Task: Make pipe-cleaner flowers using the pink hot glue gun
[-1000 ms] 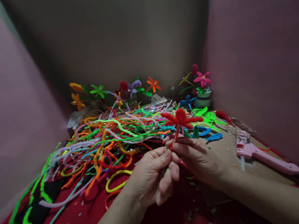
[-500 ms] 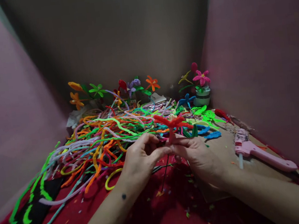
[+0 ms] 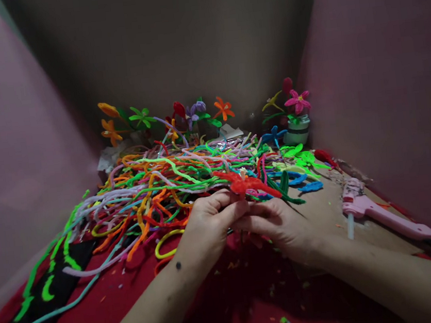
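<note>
A red pipe-cleaner flower (image 3: 244, 184) with spread petals and a pale centre stands above my fingertips. My left hand (image 3: 216, 216) is closed, thumb and forefinger pinching just below the bloom. Close against it, my right hand (image 3: 275, 222) is closed too, its fingers around the flower's lower part; the stem is mostly hidden by the fingers. A dark green pipe-cleaner leaf piece (image 3: 283, 186) lies just beyond my right hand. Behind both hands spreads a tangled heap of coloured pipe cleaners (image 3: 162, 175).
A pink glue gun (image 3: 385, 215) rests on cardboard (image 3: 326, 216) at the right. Finished pipe-cleaner flowers, including a pink one (image 3: 298, 101) in a small jar (image 3: 297, 130), line the back wall. Scraps dot the red cloth (image 3: 230, 294). Pink walls stand on both sides.
The red flower has tipped toward me, so its face and centre now show. My hands have moved closer together, and the dark stem below them is no longer plainly visible. The view has shifted slightly.
</note>
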`<state>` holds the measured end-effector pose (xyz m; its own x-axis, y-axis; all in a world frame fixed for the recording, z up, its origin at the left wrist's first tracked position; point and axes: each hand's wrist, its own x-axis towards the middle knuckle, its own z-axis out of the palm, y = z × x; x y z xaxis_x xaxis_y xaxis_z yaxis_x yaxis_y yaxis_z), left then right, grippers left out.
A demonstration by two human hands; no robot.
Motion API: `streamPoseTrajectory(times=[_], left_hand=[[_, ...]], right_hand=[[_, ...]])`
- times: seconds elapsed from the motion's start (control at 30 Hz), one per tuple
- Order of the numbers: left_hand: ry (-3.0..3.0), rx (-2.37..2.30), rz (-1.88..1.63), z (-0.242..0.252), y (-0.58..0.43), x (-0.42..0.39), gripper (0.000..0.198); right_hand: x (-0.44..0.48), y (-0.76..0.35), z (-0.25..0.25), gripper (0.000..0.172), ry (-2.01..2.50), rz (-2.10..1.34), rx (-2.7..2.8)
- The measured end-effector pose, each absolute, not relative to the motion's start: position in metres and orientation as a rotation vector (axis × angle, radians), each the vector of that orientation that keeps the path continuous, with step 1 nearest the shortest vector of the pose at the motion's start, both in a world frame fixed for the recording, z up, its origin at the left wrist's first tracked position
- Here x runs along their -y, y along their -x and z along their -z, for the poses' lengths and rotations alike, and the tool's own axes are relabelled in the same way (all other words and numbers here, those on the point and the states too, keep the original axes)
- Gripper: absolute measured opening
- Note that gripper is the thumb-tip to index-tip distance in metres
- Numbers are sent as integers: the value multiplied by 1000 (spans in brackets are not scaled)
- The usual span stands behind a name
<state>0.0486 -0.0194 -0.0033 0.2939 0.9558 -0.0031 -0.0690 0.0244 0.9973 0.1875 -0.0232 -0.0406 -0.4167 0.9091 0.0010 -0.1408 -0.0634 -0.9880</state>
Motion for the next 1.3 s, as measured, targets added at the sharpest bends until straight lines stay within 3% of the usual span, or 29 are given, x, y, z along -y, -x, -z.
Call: streamPoseTrajectory(times=[0.17,0.27,0.57,1.3], left_hand=[[-1157,-812,-882,3,-43,19,13],[-1150,-781,-755,5,-39,18,25],[-1109,-694,-744,12,-35,13,29],[-1067,-879,-961,12,-43,12,15]], right_hand=[[24,-185,54,14,717,-1705,1263],[25,-186,55,12,641,-1787,1247],[27,-188,44,12,592,-1906,1225],[26,-188,49,13,795,-1700,1332]])
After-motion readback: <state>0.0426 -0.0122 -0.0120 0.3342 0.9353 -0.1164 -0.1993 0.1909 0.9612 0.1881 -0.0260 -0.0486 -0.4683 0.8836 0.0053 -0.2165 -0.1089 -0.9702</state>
